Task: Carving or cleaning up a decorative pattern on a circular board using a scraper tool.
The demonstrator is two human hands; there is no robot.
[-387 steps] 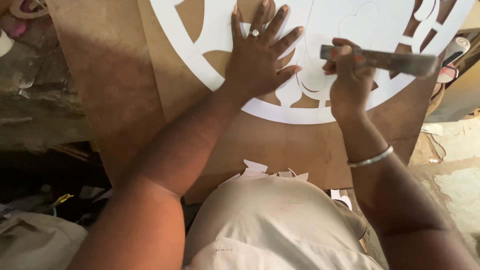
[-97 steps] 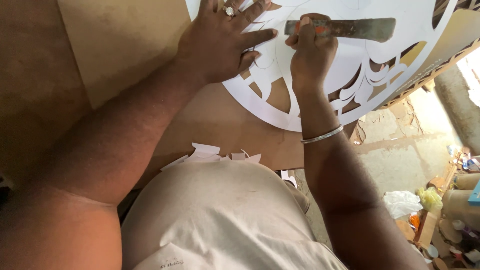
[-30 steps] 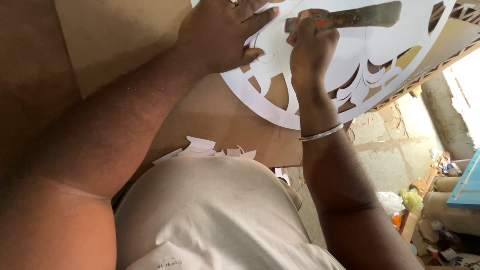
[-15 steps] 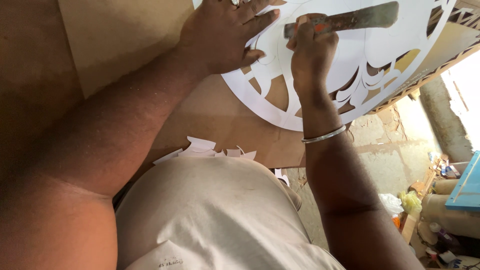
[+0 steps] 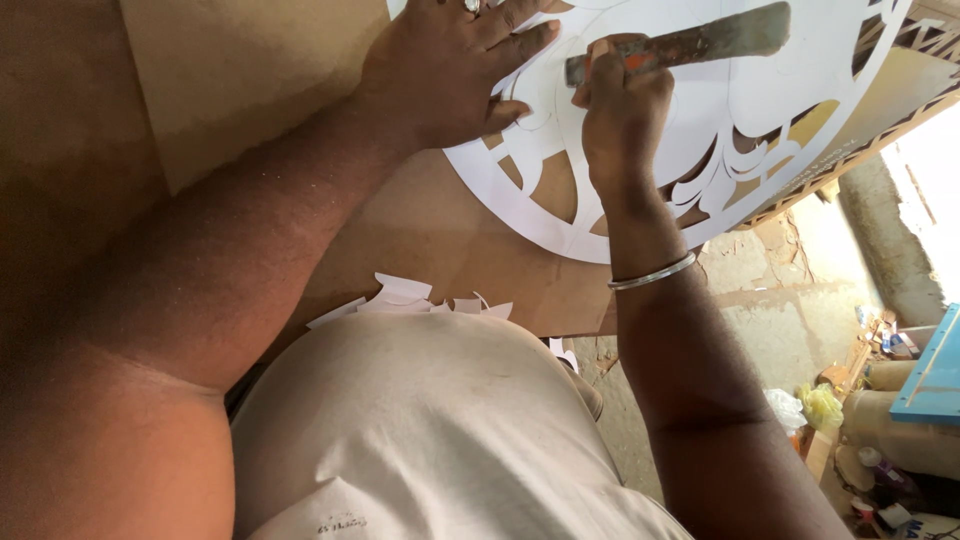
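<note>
A large round white paper stencil (image 5: 760,110) with curved cut-out openings lies on a brown board (image 5: 440,240). My left hand (image 5: 445,60) presses flat on the stencil's near left part, fingers spread, a ring on one finger. My right hand (image 5: 620,110) is closed around a long flat metal cutting blade (image 5: 700,38) with an orange-wrapped grip; the blade lies across the stencil toward the right. A thin metal bangle (image 5: 652,275) sits on my right wrist.
White paper offcuts (image 5: 420,298) lie at the board's near edge, against my beige shirt. Right of the board's edge are a concrete floor (image 5: 780,320), a yellow bag (image 5: 822,405), bottles and a blue board (image 5: 935,375).
Over the earlier frames the view shifted so the stencil sits further up and right. In the last second both hands stay nearly still on the stencil, the blade tilting slightly.
</note>
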